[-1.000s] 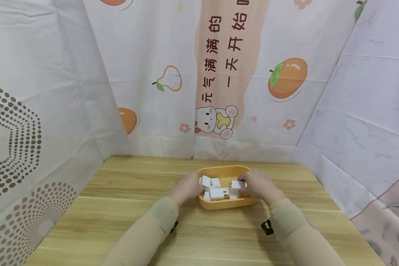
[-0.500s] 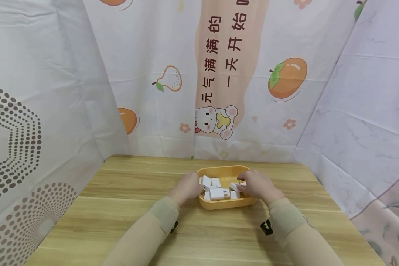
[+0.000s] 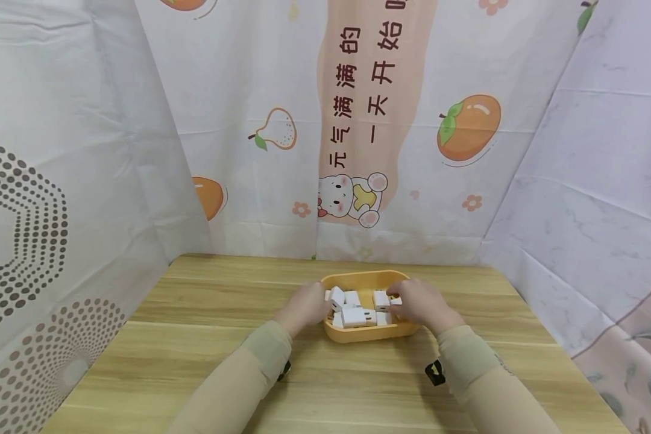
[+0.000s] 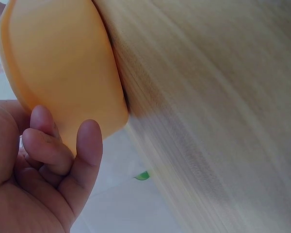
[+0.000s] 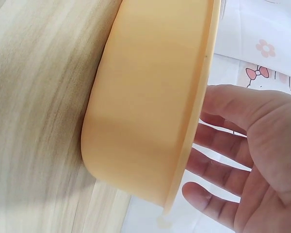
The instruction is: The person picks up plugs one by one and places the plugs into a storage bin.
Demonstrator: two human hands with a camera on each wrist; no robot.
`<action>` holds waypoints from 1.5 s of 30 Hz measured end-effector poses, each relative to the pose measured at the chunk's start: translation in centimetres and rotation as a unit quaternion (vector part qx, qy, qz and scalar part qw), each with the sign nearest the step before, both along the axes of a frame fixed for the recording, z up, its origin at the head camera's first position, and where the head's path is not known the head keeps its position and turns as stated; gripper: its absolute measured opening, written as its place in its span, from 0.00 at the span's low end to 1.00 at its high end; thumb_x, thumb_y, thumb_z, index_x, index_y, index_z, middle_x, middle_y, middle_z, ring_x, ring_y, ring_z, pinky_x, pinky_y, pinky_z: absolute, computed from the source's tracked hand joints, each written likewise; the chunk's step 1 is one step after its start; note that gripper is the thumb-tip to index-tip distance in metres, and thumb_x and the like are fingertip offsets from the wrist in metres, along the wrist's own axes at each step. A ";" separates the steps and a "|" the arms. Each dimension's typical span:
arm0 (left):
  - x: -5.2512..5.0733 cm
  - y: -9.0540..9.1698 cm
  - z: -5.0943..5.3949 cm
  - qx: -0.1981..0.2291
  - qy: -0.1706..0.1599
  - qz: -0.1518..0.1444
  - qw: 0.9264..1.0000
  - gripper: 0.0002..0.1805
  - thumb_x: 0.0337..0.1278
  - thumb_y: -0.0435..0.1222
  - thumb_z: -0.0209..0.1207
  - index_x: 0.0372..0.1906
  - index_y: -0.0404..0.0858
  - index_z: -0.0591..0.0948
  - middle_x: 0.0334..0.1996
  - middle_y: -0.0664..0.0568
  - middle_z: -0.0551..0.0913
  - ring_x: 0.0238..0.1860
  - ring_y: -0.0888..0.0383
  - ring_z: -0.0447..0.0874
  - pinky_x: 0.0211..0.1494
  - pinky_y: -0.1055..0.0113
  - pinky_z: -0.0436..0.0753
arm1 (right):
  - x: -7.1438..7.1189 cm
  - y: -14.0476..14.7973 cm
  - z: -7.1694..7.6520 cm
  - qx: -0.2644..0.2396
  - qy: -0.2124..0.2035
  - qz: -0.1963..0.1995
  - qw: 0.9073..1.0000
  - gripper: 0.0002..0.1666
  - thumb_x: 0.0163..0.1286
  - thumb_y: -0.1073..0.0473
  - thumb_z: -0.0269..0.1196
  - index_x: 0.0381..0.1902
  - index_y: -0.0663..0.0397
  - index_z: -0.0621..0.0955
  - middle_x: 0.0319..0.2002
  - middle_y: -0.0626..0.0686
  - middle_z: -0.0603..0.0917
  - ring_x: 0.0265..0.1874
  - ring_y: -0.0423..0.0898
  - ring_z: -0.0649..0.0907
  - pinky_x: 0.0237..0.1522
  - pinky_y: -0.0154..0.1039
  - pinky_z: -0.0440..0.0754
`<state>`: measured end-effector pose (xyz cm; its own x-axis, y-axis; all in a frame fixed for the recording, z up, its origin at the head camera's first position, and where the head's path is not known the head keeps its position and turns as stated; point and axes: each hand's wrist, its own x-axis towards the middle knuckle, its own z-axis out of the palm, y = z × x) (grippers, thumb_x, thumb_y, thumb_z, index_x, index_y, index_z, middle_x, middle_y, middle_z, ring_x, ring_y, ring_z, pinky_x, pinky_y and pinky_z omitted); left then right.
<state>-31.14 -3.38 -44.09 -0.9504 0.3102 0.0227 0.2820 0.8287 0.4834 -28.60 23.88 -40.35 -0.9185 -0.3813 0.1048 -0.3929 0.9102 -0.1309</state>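
Observation:
A yellow plastic box point(image 3: 369, 333) on the table holds several white plug chargers point(image 3: 354, 317), some with metal prongs showing. At its left end my left hand point(image 3: 306, 303) grips the rim; in the left wrist view this hand point(image 4: 43, 170) has its thumb going behind the wall and curled fingers outside. My right hand point(image 3: 423, 303) reaches over the right end, thumb and finger pinching at a white charger point(image 3: 381, 299) inside. From the right wrist, the yellow wall point(image 5: 140, 107) hides the fingertips of this hand point(image 5: 252, 141) and what they touch.
The box stands on a wood-grain table point(image 3: 222, 295), near its back edge. Behind hangs a white curtain point(image 3: 249, 199) with fruit prints and writing. More patterned sheets close off the left and right sides. Dark wrist devices point(image 3: 436, 372) sit under the sleeves.
The charger at my right fingers has turned, its prongs no longer pointing left, and shifted slightly left. A charger by my left hand has tilted a little. The box has stayed in place.

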 end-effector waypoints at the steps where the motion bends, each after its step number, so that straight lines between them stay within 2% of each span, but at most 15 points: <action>1: 0.0 0.0 0.0 -0.002 0.001 0.000 1.000 0.15 0.66 0.40 0.60 0.22 0.40 0.79 0.17 0.53 0.72 0.15 0.61 0.68 0.19 0.68 0.68 | 0.0 0.0 0.0 -0.001 0.000 0.000 1.000 0.18 0.62 0.54 0.73 0.48 0.54 0.88 0.44 0.52 0.88 0.44 0.53 0.85 0.46 0.55 0.82; 13: 0.0 0.1 0.1 0.002 0.000 0.001 1.000 0.17 0.68 0.40 0.59 0.21 0.40 0.79 0.17 0.53 0.72 0.14 0.61 0.68 0.18 0.67 0.68 | 0.6 0.9 0.8 -0.038 -0.014 -0.014 0.999 0.22 0.64 0.53 0.71 0.54 0.57 0.86 0.51 0.55 0.87 0.51 0.58 0.84 0.53 0.58 0.80; 18: 0.0 0.0 0.1 0.000 -0.002 0.003 1.000 0.14 0.64 0.36 0.59 0.22 0.39 0.79 0.17 0.52 0.72 0.15 0.60 0.68 0.19 0.67 0.68 | 1.1 1.5 1.5 -0.052 -0.012 -0.017 0.998 0.21 0.66 0.53 0.71 0.54 0.57 0.86 0.50 0.57 0.87 0.47 0.56 0.85 0.48 0.57 0.82; 21: 0.0 0.0 0.1 -0.003 -0.005 0.006 1.000 0.11 0.59 0.33 0.59 0.21 0.40 0.78 0.18 0.52 0.72 0.16 0.60 0.68 0.19 0.67 0.68 | 1.3 2.1 1.8 -0.061 -0.001 -0.014 0.998 0.20 0.65 0.54 0.71 0.53 0.57 0.86 0.50 0.57 0.87 0.44 0.55 0.86 0.44 0.55 0.83; 25: 0.0 -0.1 0.1 -0.003 -0.007 0.005 1.000 0.11 0.57 0.32 0.59 0.20 0.40 0.77 0.18 0.52 0.72 0.15 0.60 0.68 0.19 0.67 0.68 | 1.6 2.9 2.0 -0.072 0.015 -0.007 0.997 0.19 0.66 0.54 0.70 0.51 0.57 0.87 0.49 0.57 0.87 0.40 0.53 0.86 0.42 0.54 0.84; 29: 0.0 -0.1 0.1 -0.002 -0.005 0.002 1.000 0.12 0.58 0.32 0.59 0.19 0.41 0.76 0.17 0.52 0.72 0.15 0.60 0.68 0.19 0.66 0.68 | 1.8 3.8 2.3 -0.086 0.024 -0.006 0.996 0.19 0.66 0.54 0.69 0.51 0.57 0.86 0.48 0.58 0.88 0.40 0.54 0.86 0.43 0.55 0.84; 35: 0.1 -0.1 0.2 0.001 -0.010 0.006 1.000 0.10 0.58 0.32 0.59 0.21 0.40 0.77 0.18 0.52 0.72 0.16 0.60 0.69 0.20 0.66 0.69 | 2.2 5.1 3.0 -0.096 0.023 -0.028 0.995 0.21 0.68 0.51 0.69 0.54 0.56 0.86 0.49 0.59 0.87 0.41 0.55 0.86 0.40 0.54 0.83; 45: 0.0 0.0 0.2 -0.005 -0.017 0.003 1.000 0.12 0.59 0.34 0.59 0.20 0.41 0.77 0.16 0.53 0.72 0.14 0.61 0.67 0.18 0.67 0.68 | 3.4 7.1 3.8 -0.088 0.019 -0.050 0.995 0.25 0.68 0.48 0.68 0.56 0.60 0.84 0.49 0.62 0.86 0.41 0.57 0.86 0.40 0.56 0.83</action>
